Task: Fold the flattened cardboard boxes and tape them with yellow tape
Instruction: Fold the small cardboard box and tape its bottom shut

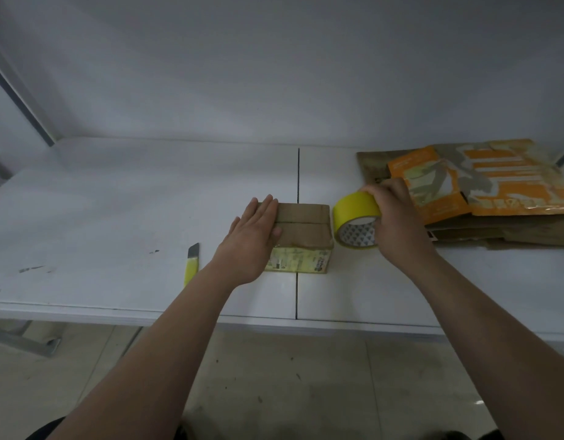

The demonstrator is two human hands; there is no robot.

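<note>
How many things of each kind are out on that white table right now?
Folded cardboard box: 1
Yellow tape roll: 1
Yellow utility knife: 1
Pile of flattened boxes: 1 pile; sheets in it cannot be counted
Total: 4

Folded brown box (303, 227) flaps closed, yellow tape roll (353, 217) beside, flattened boxes (484, 192) right

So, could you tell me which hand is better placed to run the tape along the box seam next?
Probably the right hand: it grips the yellow tape roll beside the box, while the left hand presses the flaps.
</note>
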